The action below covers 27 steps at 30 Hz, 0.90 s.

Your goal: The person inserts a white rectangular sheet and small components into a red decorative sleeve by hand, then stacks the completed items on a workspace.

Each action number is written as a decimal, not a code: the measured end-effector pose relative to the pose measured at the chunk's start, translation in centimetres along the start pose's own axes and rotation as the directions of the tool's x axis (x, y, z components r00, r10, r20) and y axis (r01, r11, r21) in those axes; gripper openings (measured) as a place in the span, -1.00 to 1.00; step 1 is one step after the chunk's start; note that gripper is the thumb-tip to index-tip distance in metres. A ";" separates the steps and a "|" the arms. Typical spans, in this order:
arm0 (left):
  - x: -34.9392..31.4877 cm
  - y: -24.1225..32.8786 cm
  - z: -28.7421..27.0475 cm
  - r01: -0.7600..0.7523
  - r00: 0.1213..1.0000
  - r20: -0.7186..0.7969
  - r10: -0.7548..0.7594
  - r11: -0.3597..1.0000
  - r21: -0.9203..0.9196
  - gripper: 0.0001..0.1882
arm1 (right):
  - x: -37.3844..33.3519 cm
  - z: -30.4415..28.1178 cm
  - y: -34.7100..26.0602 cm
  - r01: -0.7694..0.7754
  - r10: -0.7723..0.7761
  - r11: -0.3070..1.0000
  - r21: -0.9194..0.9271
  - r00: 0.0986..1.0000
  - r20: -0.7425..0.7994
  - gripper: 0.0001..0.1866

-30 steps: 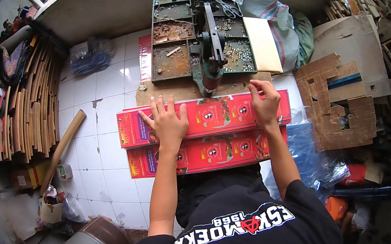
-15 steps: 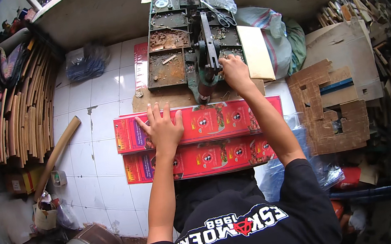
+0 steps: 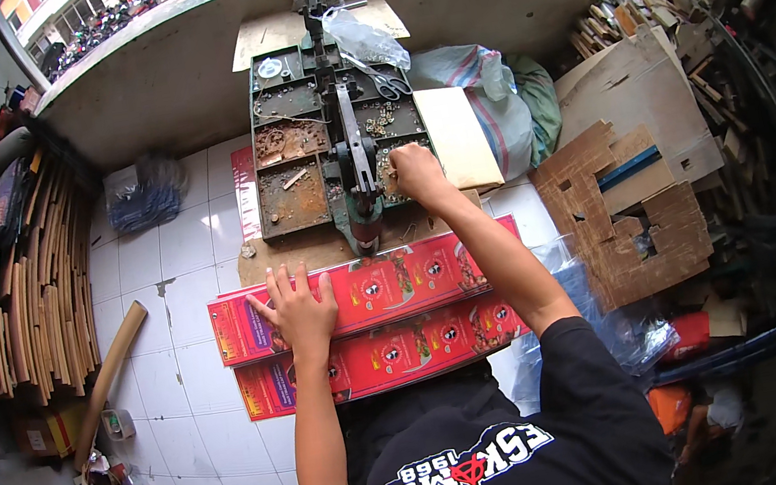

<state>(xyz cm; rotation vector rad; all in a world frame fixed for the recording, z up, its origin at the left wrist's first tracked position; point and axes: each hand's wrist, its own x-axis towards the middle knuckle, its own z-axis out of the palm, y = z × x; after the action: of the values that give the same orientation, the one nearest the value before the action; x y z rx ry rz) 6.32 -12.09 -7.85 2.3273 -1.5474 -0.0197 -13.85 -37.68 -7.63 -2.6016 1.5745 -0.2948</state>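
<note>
Two red printed cardboard sheets or stacks lie one before the other, the far one (image 3: 414, 279) partly over the near one (image 3: 453, 338). My left hand (image 3: 303, 310) rests with spread fingers on the left part of the far one. A dark hand press (image 3: 353, 142) stands just beyond, its lower end at that sheet's far edge. Right of the press, my right hand (image 3: 420, 175) is closed over a near compartment of the green divided tray (image 3: 296, 161). Its curled fingertips hide whatever they may hold. Small metal pieces (image 3: 380, 121) lie in the compartment behind.
Scissors (image 3: 388, 85) and a clear plastic bag (image 3: 362, 37) lie on the tray. A cream board (image 3: 458, 137) and woven sacks (image 3: 489, 112) are to its right. Cut brown boards (image 3: 650, 213) lean further right. Cardboard strips (image 3: 38, 285) are stacked left, near a long tube (image 3: 112, 374).
The whole view has shifted, so the press and tray appear lower and further left. My right hand's fingers look more curled beside the press. My left hand stays spread on the sheet.
</note>
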 end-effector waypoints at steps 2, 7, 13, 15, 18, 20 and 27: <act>0.0 -0.1 0.0 0.000 1.000 -0.007 0.000 1.000 0.011 -0.48 | -0.2 -0.2 0.0 0.017 -0.017 1.000 0.023 0.999 -0.042 -0.87; 0.0 -0.1 0.2 -0.015 1.000 -0.018 0.015 1.000 0.006 -0.51 | -0.7 -0.1 0.2 -0.026 0.032 0.998 0.059 0.993 -0.114 -0.91; 0.0 0.0 -0.1 -0.008 1.000 -0.020 0.008 1.000 -0.014 -0.51 | -0.6 0.1 1.0 0.105 -0.100 0.993 0.045 0.990 -0.102 -0.89; 0.0 0.1 0.0 -0.010 1.000 -0.027 0.010 1.000 -0.018 -0.51 | -0.4 0.6 1.4 0.135 -0.133 0.991 0.015 0.987 -0.088 -0.91; -0.1 -0.2 0.4 -0.011 0.999 -0.037 0.010 1.000 -0.018 -0.51 | 0.1 1.1 1.0 0.073 -0.074 0.997 -0.024 0.996 -0.041 -0.94; -0.1 -0.3 0.3 -0.006 0.999 -0.034 0.006 1.000 -0.016 -0.51 | 0.2 0.7 0.1 0.059 -0.060 0.997 -0.057 0.998 -0.005 -0.96; 0.0 -0.1 0.1 -0.010 1.000 -0.025 0.010 1.000 -0.023 -0.51 | -0.7 0.1 -0.2 0.101 -0.106 0.992 -0.075 0.992 -0.071 -0.90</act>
<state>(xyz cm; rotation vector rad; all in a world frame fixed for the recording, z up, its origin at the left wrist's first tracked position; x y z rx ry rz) 6.43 -12.08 -7.93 2.2935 -1.5387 -0.0056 -13.98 -37.01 -7.82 -2.7630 1.5014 -0.3545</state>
